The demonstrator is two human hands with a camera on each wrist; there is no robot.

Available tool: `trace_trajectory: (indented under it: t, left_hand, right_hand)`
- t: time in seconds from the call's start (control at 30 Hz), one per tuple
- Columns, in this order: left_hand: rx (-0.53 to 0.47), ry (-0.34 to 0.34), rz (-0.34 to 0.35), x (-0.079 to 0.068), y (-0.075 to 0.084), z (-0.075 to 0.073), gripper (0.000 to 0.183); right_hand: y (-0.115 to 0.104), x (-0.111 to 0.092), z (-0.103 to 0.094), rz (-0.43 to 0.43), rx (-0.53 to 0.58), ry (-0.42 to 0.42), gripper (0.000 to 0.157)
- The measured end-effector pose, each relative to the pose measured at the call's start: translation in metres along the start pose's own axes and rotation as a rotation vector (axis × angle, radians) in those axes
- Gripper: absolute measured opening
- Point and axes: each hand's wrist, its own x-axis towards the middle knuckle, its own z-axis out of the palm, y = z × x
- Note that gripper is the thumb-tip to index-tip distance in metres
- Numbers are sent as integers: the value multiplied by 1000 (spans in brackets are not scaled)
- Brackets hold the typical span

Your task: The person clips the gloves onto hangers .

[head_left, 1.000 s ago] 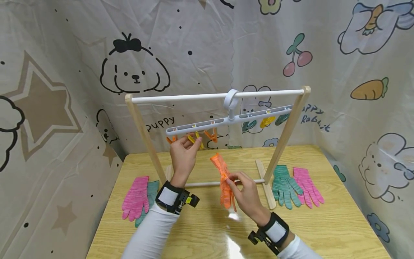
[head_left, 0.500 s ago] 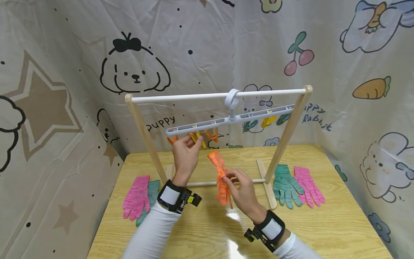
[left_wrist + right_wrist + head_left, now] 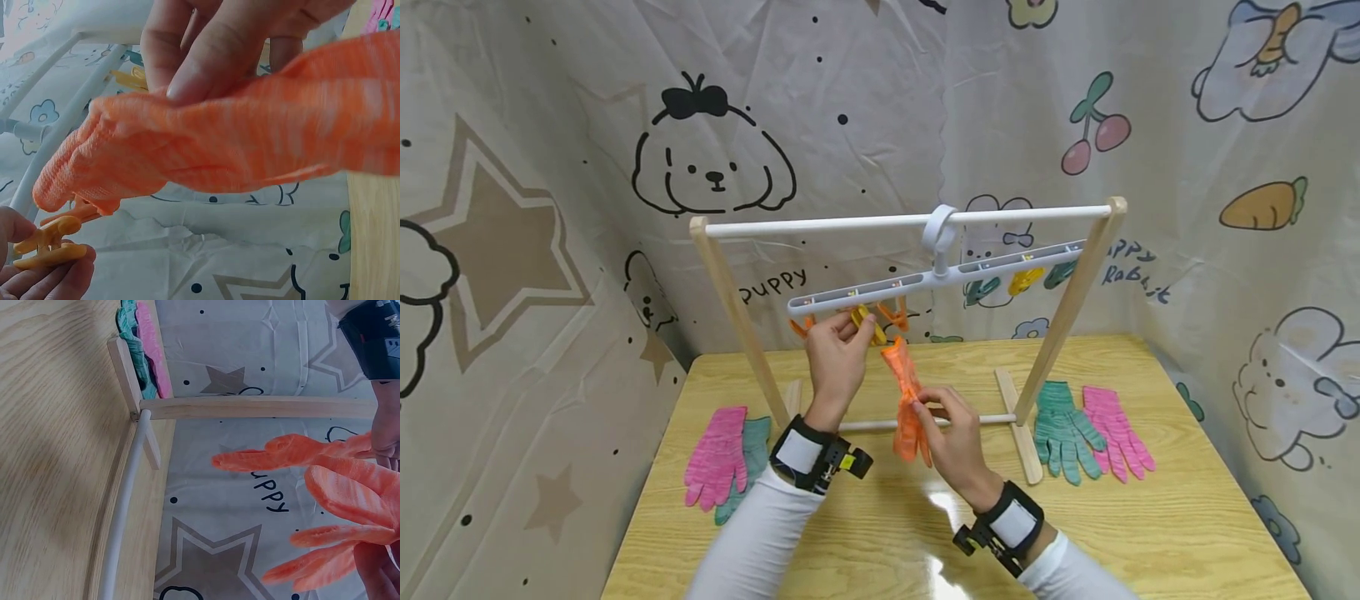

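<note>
My left hand (image 3: 837,358) pinches a yellow clothespin (image 3: 53,247) between thumb and fingers, under the left half of a white clip hanger (image 3: 880,289). An orange knit glove (image 3: 904,367) hangs from my right hand (image 3: 951,437), which grips it near its middle with thumb and fingertips. The glove's cuff points up, just below and right of the yellow clothespin, and looks apart from it. Loose glove fingers spread out in the right wrist view. Orange clothespins (image 3: 892,314) hang on both sides of the yellow one.
The hanger hooks over the white rail (image 3: 820,225) of a wooden rack. Green and yellow clothespins (image 3: 1024,281) hang at its right. On the table, a pink glove (image 3: 717,458) overlaps a teal one at left; a green glove (image 3: 1063,433) and a pink glove (image 3: 1116,429) lie at right.
My right hand has raised the orange glove up and to the left, bringing its cuff close beneath the yellow clothespin. The left hand has shifted slightly right, with the clothespin tilting in its grip.
</note>
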Motion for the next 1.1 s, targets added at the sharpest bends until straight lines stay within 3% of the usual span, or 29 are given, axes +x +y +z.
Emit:
trace_trajectory:
  t: [0.43, 0.8, 1.03, 1.1]
  left_hand:
    - [10, -9, 3, -2, 2, 5, 18]
    - [-9, -28, 1, -11, 37, 0, 16]
    - [8, -33, -14, -10, 36, -1, 18]
    - [12, -34, -20, -7, 26, 0, 19]
  right_hand:
    - [1, 9, 8, -5, 6, 17, 13]
    - [0, 17, 9, -9, 30, -3, 10]
    - [-1, 20, 9, -3, 6, -8, 8]
    - [-2, 21, 9, -5, 8, -9, 8]
